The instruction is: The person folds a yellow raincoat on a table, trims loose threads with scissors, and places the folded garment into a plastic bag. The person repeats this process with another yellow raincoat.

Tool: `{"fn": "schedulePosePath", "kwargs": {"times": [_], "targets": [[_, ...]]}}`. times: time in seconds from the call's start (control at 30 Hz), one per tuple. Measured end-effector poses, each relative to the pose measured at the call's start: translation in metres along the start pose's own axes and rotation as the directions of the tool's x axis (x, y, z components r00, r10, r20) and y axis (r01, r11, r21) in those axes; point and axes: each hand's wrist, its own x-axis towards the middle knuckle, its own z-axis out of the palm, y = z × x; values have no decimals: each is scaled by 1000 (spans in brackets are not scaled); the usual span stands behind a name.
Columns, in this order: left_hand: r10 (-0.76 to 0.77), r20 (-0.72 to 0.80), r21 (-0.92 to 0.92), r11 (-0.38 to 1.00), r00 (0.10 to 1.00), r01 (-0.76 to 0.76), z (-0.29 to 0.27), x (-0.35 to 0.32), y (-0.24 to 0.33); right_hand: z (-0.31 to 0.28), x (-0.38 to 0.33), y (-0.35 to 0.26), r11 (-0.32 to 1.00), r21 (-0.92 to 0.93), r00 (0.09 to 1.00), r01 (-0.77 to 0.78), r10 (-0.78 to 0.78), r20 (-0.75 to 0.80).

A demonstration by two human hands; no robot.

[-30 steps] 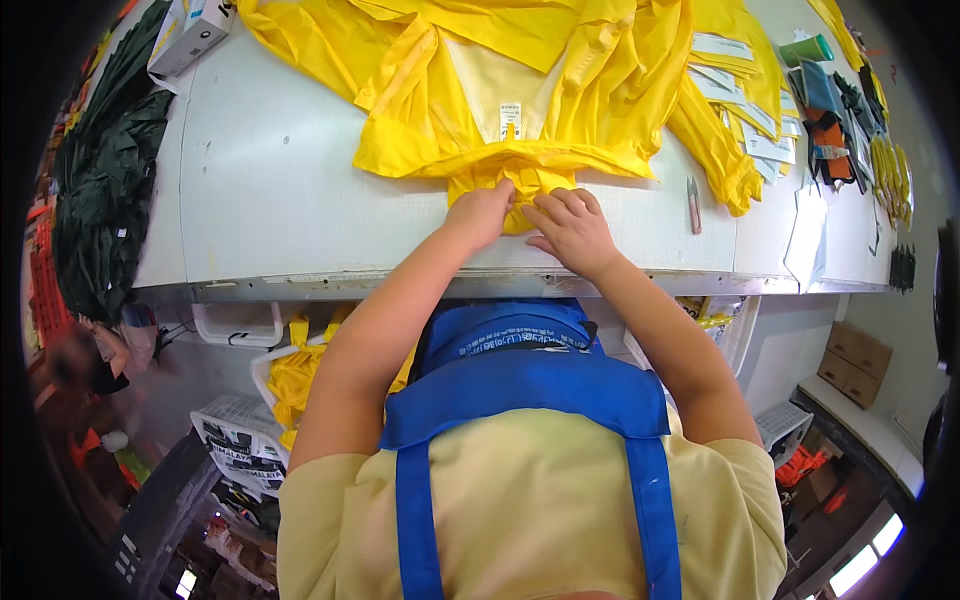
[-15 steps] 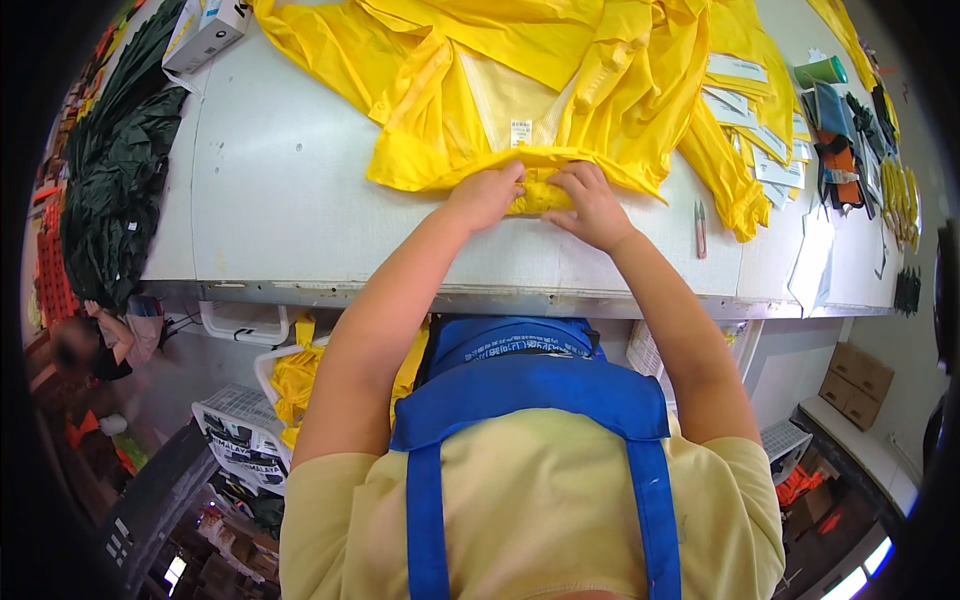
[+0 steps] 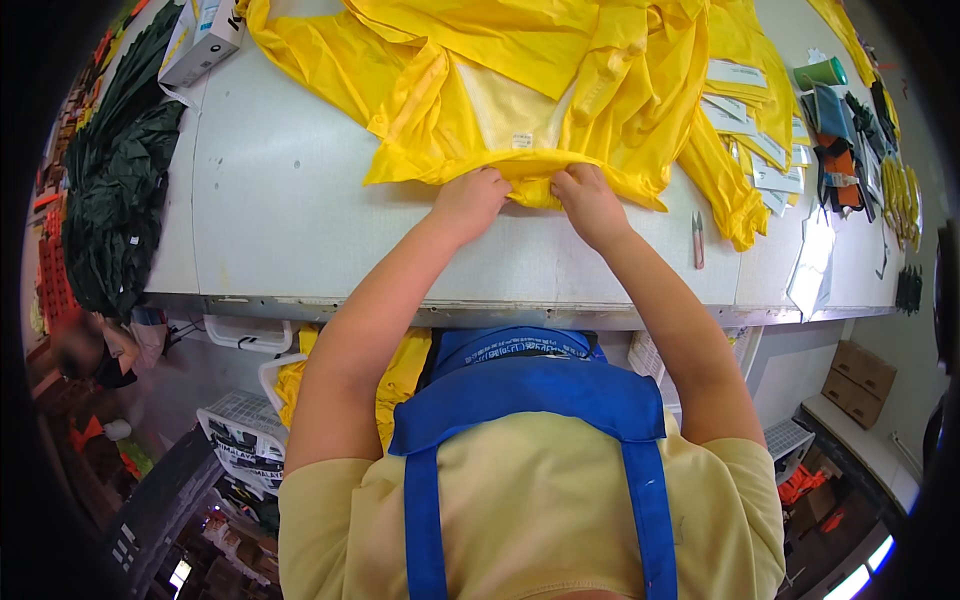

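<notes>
A yellow waterproof jacket (image 3: 640, 110) lies spread on the white table, with pale mesh lining and a small white label (image 3: 522, 141) showing in its middle. Its near edge is gathered between my hands. My left hand (image 3: 474, 204) is closed on that edge, fingers curled over the fabric. A short way to the right, my right hand (image 3: 591, 204) pinches the same edge between thumb and fingers. A bit of bunched yellow cloth shows between them; the fingertips are partly hidden.
Thread snips (image 3: 698, 242) lie right of my right hand. Farther right are packets with white cards (image 3: 775, 178) on yellow cloth and a green roll (image 3: 820, 73). Dark green garments (image 3: 120, 200) hang over the left side, near a white box (image 3: 205, 42). A co-worker (image 3: 100, 350) is at far left.
The bunched roll of yellow cloth between my hands has been turned in under the jacket's edge, so less of it shows. My hands have shifted slightly, still on the edge.
</notes>
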Motion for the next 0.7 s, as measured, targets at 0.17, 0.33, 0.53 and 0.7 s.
{"fn": "schedulePosePath", "kwargs": {"times": [0.17,0.33,0.53,0.7], "targets": [[-256,132,-71,961,958,267,-19,25,6,-6,-5,8,952,-268,987,144,-159,-33],[-183,-74,77,979,980,189,-15,25,-1,-11,17,15,963,-244,991,112,-88,104],[-170,3,218,962,985,165,-27,19,18,-28,20,5,939,-330,994,93,-69,85],[-111,174,262,963,979,63,-62,24,3,-57,17,0,897,-357,963,261,-268,31]]}}
